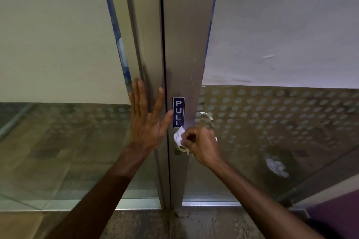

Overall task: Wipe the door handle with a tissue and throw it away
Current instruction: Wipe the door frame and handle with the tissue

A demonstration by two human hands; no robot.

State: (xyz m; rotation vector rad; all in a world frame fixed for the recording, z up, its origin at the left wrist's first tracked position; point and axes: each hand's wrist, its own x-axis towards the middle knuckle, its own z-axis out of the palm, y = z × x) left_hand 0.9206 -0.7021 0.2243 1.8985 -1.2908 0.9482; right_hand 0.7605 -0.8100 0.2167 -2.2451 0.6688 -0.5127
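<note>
Right hand (202, 145) fisted on tissue (179, 135); left hand (148, 120) flat.

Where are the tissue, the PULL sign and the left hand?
tissue (178, 135), head view, on the white fold above the right hand's fingers.
PULL sign (178, 112), head view, on its lettered middle.
left hand (146, 122), head view, on its back.

Single head view, close, facing forward-down at door frame (186, 48).
</note>
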